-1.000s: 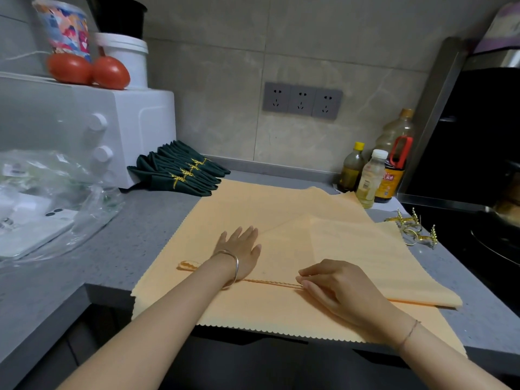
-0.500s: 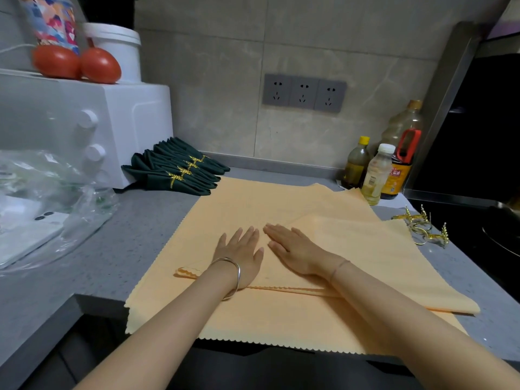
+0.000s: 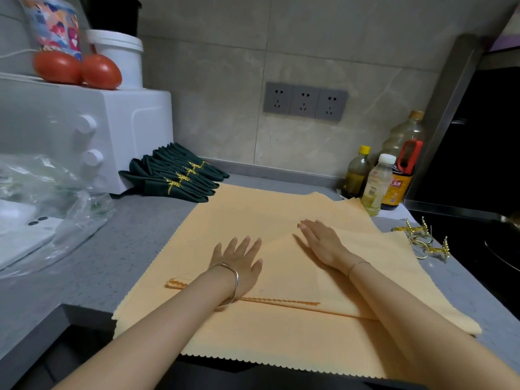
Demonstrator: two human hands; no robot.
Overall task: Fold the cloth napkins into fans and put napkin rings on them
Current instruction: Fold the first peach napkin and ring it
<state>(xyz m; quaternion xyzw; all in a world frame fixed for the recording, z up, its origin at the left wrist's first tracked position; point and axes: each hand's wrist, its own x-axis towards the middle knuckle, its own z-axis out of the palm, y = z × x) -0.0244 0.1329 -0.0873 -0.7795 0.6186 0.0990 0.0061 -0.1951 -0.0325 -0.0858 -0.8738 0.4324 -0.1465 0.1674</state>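
both hands flat, fingers straight: left hand on the orange napkin, nearer its crosswise folded hem than right hand.

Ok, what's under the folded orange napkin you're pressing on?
Another orange cloth spread flat, its zigzag edge overhanging the counter. The left hand and right hand lie flat on the folded napkin. Any further layers beneath are hidden.

Tomatoes on white oven, plastic bag, oil bottles — wall sockets
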